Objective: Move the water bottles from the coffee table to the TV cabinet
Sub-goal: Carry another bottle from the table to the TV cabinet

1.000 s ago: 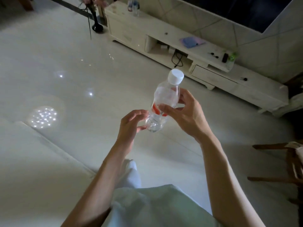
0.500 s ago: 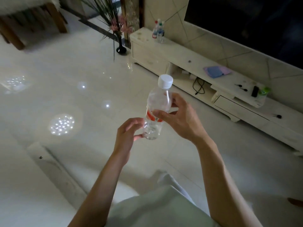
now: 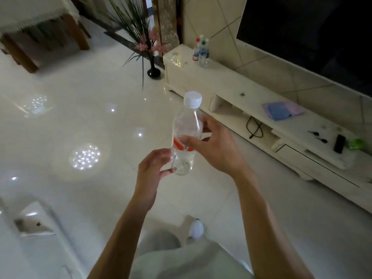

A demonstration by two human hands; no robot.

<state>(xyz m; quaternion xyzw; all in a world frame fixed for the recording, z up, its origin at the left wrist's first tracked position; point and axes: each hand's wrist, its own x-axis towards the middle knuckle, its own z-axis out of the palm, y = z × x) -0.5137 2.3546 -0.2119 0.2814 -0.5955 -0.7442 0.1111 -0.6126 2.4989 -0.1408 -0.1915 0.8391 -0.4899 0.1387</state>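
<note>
- Already, some bottles (image 3: pixel 201 53) stand at the cabinet's (image 3: pixel 227 85) far end; that part looks done.
- Held bottle (image 3: pixel 186 135): upright in mid-air, well short of the cabinet.
- Right grip (image 3: pixel 218 151) wraps its middle; left grip (image 3: pixel 152 171) pinches its base.
- Left to do: carry it over and set it down. Whether more wait, I cannot tell.

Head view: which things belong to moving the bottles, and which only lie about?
Job: bottle, held by left hand and right hand; cabinet; other bottles standing on it.
Lying about: vase, cloth, remote.
</note>
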